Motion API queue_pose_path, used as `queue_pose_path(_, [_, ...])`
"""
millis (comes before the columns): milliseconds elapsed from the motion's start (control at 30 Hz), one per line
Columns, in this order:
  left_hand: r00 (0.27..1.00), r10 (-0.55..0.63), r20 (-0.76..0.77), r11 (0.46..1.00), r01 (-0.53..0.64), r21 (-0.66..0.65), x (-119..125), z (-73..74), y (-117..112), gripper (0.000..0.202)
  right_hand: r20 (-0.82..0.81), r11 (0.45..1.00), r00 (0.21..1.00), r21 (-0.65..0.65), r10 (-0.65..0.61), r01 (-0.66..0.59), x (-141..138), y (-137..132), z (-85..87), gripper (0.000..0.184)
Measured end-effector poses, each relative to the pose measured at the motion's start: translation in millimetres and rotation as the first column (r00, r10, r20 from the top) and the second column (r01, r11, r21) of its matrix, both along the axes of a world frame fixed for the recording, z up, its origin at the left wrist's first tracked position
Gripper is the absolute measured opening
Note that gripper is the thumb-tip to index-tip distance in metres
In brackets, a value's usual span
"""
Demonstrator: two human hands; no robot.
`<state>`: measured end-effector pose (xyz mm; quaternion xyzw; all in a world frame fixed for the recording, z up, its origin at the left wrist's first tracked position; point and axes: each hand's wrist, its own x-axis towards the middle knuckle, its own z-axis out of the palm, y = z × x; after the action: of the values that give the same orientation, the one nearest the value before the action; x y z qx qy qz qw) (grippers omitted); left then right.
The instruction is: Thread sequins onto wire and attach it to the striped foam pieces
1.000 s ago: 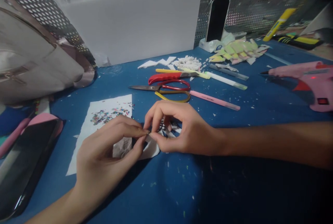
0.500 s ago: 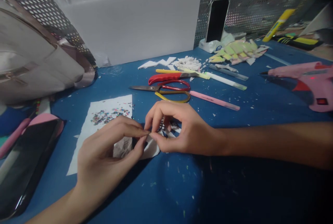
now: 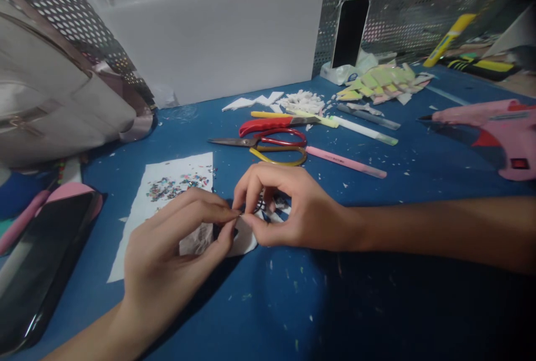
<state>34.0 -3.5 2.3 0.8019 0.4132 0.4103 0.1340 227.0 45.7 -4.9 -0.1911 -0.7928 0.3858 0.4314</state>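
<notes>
Over the blue tabletop [image 3: 259, 305], just right of a white paper sheet [image 3: 173, 167] bearing loose sequins [image 3: 165, 189], the left hand [image 3: 161, 249] seems to pinch a tiny item [image 3: 240, 215], while the right hand [image 3: 310, 210] curls narrowly at the same spot, though whether it grips I cannot tell. Below the fingertips sits a white, dark-patched piece [image 3: 246, 242], partly hidden. Cutting looks done, judging by snipped white bits [image 3: 304, 101] and idle scissors [image 3: 254, 141]; the fine fingertip work seems unfinished, its extent unclear.
</notes>
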Motion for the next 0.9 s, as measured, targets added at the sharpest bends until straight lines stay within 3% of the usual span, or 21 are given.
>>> queue_pose_path(367, [1.000,-0.013,-0.019,0.996,0.015,0.088,0.2,-1.2,2.7,0.015,-0.005,1.000,1.000,0.010,0.000,0.000,-1.1,0.8,-0.3,0.014])
queue_pose_path(900, [0.999,-0.027,-0.022,0.997,0.028,0.071,-0.8,-1.6,2.6,0.015,0.010,1.000,1.000,0.008,-0.002,0.001,-0.2,-0.4,-0.9,0.015])
